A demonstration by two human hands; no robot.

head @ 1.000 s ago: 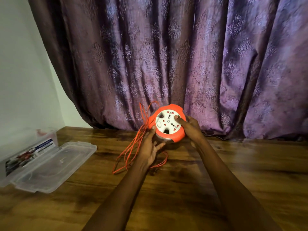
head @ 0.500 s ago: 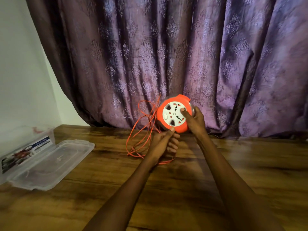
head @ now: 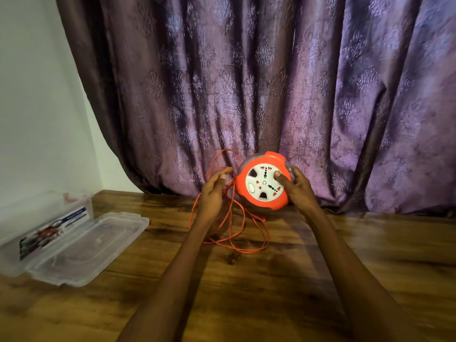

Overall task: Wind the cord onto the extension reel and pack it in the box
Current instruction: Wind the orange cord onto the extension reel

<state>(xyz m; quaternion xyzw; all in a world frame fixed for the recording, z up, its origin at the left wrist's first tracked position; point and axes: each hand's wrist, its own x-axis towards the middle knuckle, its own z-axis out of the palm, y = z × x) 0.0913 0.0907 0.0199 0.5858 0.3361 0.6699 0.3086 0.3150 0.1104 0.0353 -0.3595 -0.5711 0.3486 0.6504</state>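
Extension reel (head: 262, 184): upright, gripped by right hand (head: 297, 188)
Left hand (head: 213, 193): open, fingers among orange cord (head: 237, 228)
Box (head: 37, 233): open, leftward

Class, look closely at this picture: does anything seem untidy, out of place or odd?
Yes. Most of the orange cord hangs off the reel in loose, tangled loops onto the wooden table, not wound on. The clear box at far left sits open, its lid beside it.

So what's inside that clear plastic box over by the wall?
The box is see-through, and only a printed label shows on its side. Its lid lies off beside it. Whether anything sits at the bottom is too blurry to tell.
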